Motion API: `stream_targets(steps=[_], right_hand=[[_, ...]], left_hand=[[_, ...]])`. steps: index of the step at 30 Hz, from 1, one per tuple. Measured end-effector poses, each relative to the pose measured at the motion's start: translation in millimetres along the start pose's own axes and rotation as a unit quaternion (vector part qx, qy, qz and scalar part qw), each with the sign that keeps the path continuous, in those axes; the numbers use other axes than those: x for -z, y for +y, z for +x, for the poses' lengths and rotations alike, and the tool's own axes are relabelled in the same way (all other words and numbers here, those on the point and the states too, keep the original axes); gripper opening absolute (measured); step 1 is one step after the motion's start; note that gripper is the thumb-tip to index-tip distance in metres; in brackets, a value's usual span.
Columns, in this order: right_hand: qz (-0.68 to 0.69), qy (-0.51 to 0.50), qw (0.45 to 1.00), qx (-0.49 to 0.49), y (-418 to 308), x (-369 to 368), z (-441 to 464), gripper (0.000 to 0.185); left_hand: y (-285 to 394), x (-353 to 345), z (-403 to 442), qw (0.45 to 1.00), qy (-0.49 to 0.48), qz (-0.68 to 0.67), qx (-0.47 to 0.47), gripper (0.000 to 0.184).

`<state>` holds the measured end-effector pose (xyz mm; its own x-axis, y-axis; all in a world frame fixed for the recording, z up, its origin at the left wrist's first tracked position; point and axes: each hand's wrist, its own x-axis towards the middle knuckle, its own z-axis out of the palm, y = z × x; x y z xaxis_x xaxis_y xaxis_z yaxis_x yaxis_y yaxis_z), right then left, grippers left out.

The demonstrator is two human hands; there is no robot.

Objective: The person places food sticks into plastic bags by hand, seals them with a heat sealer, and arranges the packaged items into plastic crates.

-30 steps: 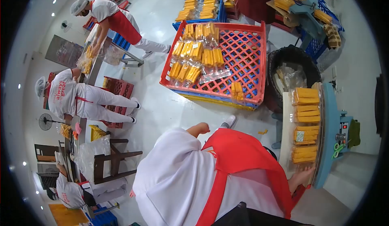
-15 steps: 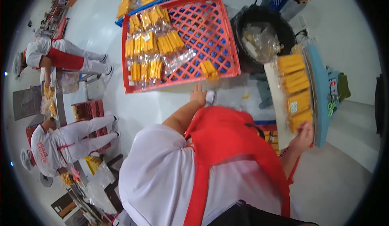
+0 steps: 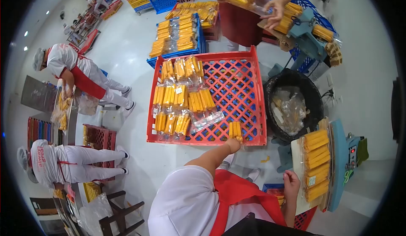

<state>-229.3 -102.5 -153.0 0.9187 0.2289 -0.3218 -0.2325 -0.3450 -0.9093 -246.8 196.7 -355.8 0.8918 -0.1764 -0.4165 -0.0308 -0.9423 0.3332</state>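
My left hand (image 3: 233, 144) reaches to the near edge of a red plastic crate (image 3: 203, 142). Its fingers are closed at the lower end of a small clear pack of yellow sticks (image 3: 234, 129); the fingertips are partly hidden. Several similar packs (image 3: 174, 96) lie in rows in the crate's left half, beside a flat clear wrapper (image 3: 208, 122). My right hand (image 3: 291, 182) is raised with curled fingers and nothing visible in them. Just right of it, a row of packed yellow sticks (image 3: 317, 164) lies on a pale board against a light-blue machine (image 3: 337, 164).
A black bin (image 3: 270, 104) with clear plastic scraps stands right of the crate. Behind it, a co-worker's hands (image 3: 277, 13) hold a pack of sticks. A blue crate (image 3: 202, 45) of packs stands beyond. Two people work at a table on the left.
My left hand has moved from outside the crate's near edge onto the small pack. My right hand has come away from the packs on the board. The view has tilted up, showing a co-worker.
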Motion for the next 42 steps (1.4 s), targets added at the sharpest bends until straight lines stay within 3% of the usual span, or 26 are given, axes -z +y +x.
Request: stream_targets(steps=[5,8,9,11,13,14,15,19,20,21,23,24,25,27,28,30,31,33,35,37,40,41,42], right_hand=[[0.018,-0.060,0.998,0.006,10.3,-24.0,34.7,0.017],[0.079,-0.096,0.992,-0.005,22.5,-43.7,65.2,0.026],[0.117,-0.090,0.989,-0.028,22.3,-51.8,74.6,0.031],[0.156,-0.098,0.981,-0.060,16.5,-64.5,87.5,0.034],[0.191,-0.106,0.971,-0.099,13.8,-75.6,99.4,0.037],[0.348,-0.264,0.886,-0.153,15.4,-79.3,108.0,0.040],[0.483,-0.405,0.750,-0.202,11.5,-82.3,113.9,0.044],[0.485,-0.331,0.778,-0.222,-80.5,-104.6,60.6,0.046],[0.308,-0.374,0.874,-0.046,-89.1,-96.5,54.7,0.054],[0.109,-0.391,0.904,0.133,-96.2,-89.3,49.4,0.063],[-0.096,-0.378,0.869,0.304,-107.0,-79.5,45.6,0.073],[0.164,-0.532,0.818,0.141,-111.2,-74.3,46.3,0.075],[0.406,-0.621,0.670,-0.037,-117.4,-68.7,44.6,0.078],[0.448,-0.596,0.666,-0.024,-137.5,-59.7,22.4,0.080],[0.489,-0.572,0.658,-0.013,-145.4,-56.5,13.2,0.082],[0.482,-0.551,0.680,0.027,-148.3,-50.5,9.7,0.084],[0.473,-0.530,0.701,0.065,-147.8,-48.0,8.7,0.086],[0.469,-0.485,0.733,0.087,-147.8,-39.2,21.5,0.081],[0.465,-0.438,0.761,0.109,-159.2,-39.3,31.9,0.077],[0.217,-0.272,0.887,0.305,-177.2,-42.3,38.4,0.066],[0.128,-0.268,0.878,0.375,-174.9,-46.4,47.6,0.060],[0.126,-0.261,0.881,0.374,-178.4,-47.3,48.5,0.060],[0.240,-0.300,0.859,0.337,-181.6,-49.0,45.7,0.057]], left_hand=[[-20.6,47.2,9.1,0.994,0.079,-0.051,0.055,0.017],[-1.0,135.8,-29.3,0.991,0.087,-0.057,-0.078,0.014],[8.8,164.7,-45.3,0.991,0.098,-0.051,-0.070,0.014],[34.5,215.3,-79.3,0.983,0.005,-0.083,-0.165,0.016],[57.6,263.7,-113.2,0.964,0.021,-0.135,-0.230,0.014],[70.0,290.2,-130.7,0.957,0.030,-0.145,-0.251,0.014],[78.5,312.1,-144.4,0.948,0.031,-0.169,-0.268,0.013],[90.9,364.4,-176.0,0.912,0.064,-0.273,-0.298,0.015],[90.2,371.7,-179.3,0.904,0.075,-0.293,-0.303,0.016],[87.9,377.4,-181.1,0.904,0.098,-0.305,-0.283,0.014],[86.7,382.1,-186.4,0.874,0.127,-0.412,-0.226,0.011],[89.0,380.7,-187.7,0.874,0.126,-0.411,-0.227,0.011],[90.3,379.2,-187.3,0.852,0.131,-0.460,-0.214,0.013],[94.2,374.2,-181.9,0.827,0.132,-0.507,-0.204,0.015],[98.5,367.9,-177.0,0.784,0.192,-0.549,-0.216,0.020],[107.3,356.1,-164.7,0.706,0.350,-0.581,-0.205,0.034],[110.3,347.2,-160.7,0.706,0.347,-0.582,-0.207,0.034],[118.9,326.1,-154.9,0.523,0.539,-0.656,-0.083,0.040],[141.4,302.4,-150.5,0.582,0.469,-0.660,-0.080,0.054],[173.1,281.1,-134.4,0.584,0.368,-0.707,-0.155,0.057],[171.2,279.9,-119.8,0.599,0.389,-0.678,-0.175,0.050],[159.7,278.5,-116.8,0.542,0.354,-0.742,-0.173,0.050],[152.4,279.6,-120.1,0.497,0.328,-0.775,-0.214,0.047]])
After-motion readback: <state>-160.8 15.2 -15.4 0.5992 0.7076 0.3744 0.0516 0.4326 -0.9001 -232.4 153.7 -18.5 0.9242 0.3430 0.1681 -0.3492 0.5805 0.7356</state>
